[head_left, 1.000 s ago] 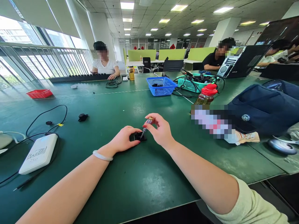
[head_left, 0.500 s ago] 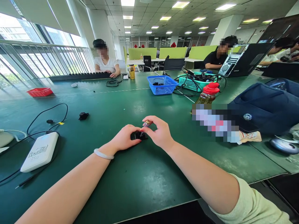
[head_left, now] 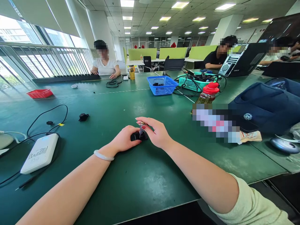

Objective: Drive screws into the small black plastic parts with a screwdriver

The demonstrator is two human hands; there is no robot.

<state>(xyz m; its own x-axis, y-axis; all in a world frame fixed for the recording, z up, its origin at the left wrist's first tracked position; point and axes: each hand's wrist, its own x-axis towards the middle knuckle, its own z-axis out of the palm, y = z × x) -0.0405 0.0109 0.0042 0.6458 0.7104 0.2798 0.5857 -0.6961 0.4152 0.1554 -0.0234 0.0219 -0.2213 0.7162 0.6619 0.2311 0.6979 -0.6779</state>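
On the green table in front of me lies a small black part (head_left: 134, 136), its kind too small to make out. My left hand (head_left: 125, 138) grips it from the left between thumb and fingers. My right hand (head_left: 156, 132) is closed round the top of a small screwdriver (head_left: 141, 129) with a clear handle and a brass-coloured end. The screwdriver stands nearly upright, its lower end at the black part; the tip is hidden.
A white power bank (head_left: 40, 153) with black cables lies left, near a small black piece (head_left: 83, 117). Behind are a red tray (head_left: 39, 93), a blue basket (head_left: 162, 90) and a green basket (head_left: 189, 83). A red-lidded bottle (head_left: 207, 93) and dark blue bag (head_left: 269, 106) stand right.
My right hand has shifted slightly left, and its fingers now cover the screwdriver's top. The screwdriver stands more upright. My left hand stays put. A person across the table has moved one hand left.
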